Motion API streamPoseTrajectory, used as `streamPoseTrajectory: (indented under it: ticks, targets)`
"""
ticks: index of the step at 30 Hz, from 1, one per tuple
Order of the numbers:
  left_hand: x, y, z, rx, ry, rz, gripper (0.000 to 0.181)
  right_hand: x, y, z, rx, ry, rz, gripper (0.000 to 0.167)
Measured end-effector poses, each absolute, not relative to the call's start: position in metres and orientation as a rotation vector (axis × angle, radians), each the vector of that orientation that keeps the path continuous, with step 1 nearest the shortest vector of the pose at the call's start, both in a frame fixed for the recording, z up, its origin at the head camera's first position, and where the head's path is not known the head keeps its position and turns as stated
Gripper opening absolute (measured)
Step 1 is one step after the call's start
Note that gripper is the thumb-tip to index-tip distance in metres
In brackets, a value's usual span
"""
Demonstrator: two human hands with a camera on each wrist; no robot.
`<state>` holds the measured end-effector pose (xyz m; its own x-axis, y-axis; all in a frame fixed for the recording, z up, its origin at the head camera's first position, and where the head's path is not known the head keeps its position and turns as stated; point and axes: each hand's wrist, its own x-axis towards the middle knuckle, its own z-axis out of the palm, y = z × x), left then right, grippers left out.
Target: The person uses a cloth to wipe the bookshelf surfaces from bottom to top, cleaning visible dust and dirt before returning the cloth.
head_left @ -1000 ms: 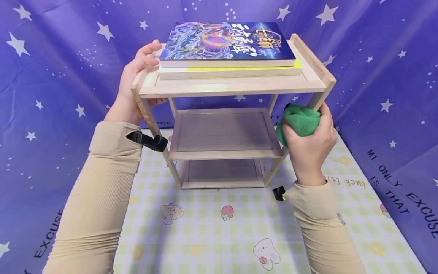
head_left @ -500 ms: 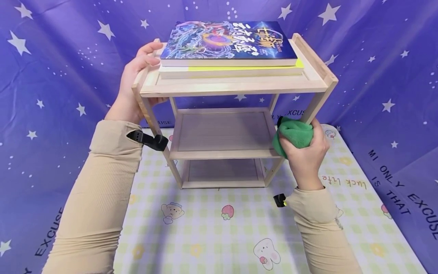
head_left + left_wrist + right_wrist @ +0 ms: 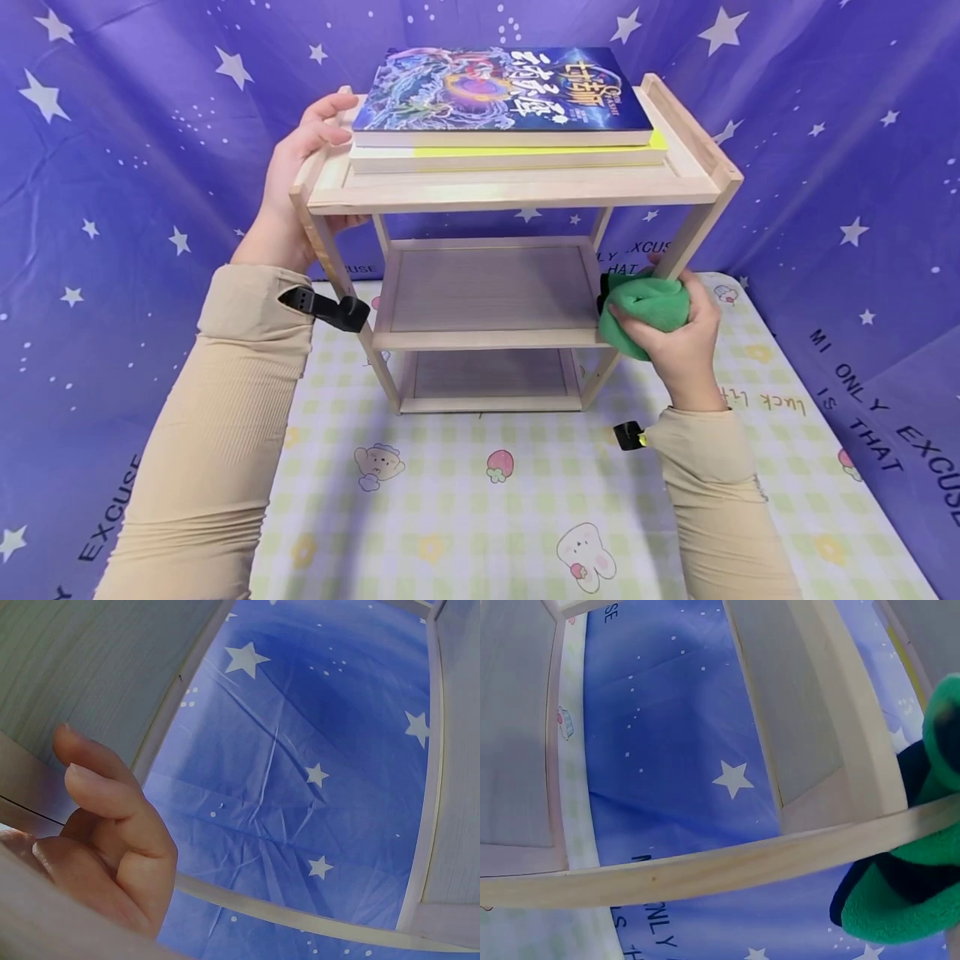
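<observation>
A light wooden three-tier shelf [image 3: 495, 338] stands upright on the table. My left hand [image 3: 288, 179] grips the left side of its top tier, fingers over the edge; in the left wrist view the curled fingers [image 3: 120, 817] show beside the wood. My right hand [image 3: 686, 342] holds a bunched green cloth [image 3: 648, 312] around the front right post, near the middle tier. In the right wrist view the green and black cloth [image 3: 900, 900] lies on both sides of the post [image 3: 667, 879]; the right fingers are mostly hidden there.
Two stacked books, the upper with a blue illustrated cover [image 3: 487, 92], lie on the top tier. A checked tablecloth [image 3: 450, 517] with cartoon prints covers the table. Purple star-patterned curtains [image 3: 810, 183] hang behind and at both sides.
My right hand and the green cloth have moved down along the right post, from just under the top tier to about the middle tier. My left hand keeps its grip in place.
</observation>
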<state>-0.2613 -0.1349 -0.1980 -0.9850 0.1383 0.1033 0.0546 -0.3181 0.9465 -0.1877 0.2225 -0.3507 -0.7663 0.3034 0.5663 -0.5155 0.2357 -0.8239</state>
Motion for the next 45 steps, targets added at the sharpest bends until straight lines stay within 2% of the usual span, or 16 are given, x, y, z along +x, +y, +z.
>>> streamPoseTrajectory:
  ticks: [6,15,45]
  targets:
    - [-0.2609,-0.1361,-0.1977,0.217,1.791,2.481,0.037,-0.1895,0.2254,-0.3535,0.285,-1.761,1.812,0.064]
    - [-0.2610,-0.1361,-0.1977,0.209,1.778,2.480,0.038,-0.1901,0.2234,-0.3562,0.332,-1.699,1.858,0.062]
    - [-0.2597,-0.1374,-0.1978,0.205,1.826,2.454,0.039,-0.1881,0.2226,-0.3556,0.213,-1.748,1.801,0.059]
